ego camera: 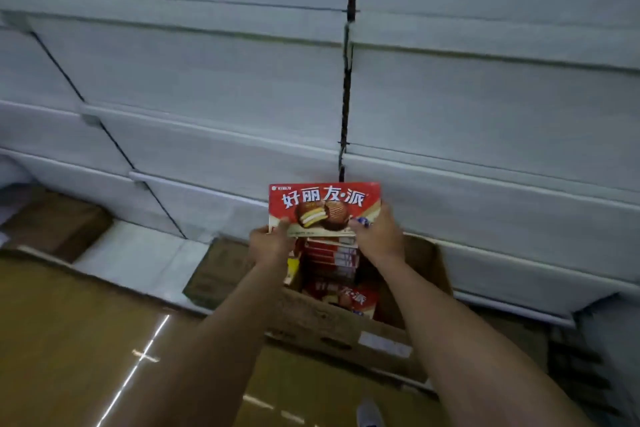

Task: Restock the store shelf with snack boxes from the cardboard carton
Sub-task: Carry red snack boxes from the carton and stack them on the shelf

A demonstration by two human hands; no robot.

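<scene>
Two hands hold one red snack box [323, 208] up above the cardboard carton [346, 319]. The left hand [272, 241] pinches the box's lower left corner, and the right hand [377, 236] grasps its lower right corner. Both grips are closed on the same box. I think holding it at both corners keeps it flat and facing out, ready to go on a shelf.

Below the grips, more red boxes [332, 263] are packed in the carton. I can count about five or six, but they blur together, so I am not sure. The carton is open at the top so boxes lift straight out.

Above and behind the grips are white shelves [207, 135], about five rows. They look bare.
</scene>
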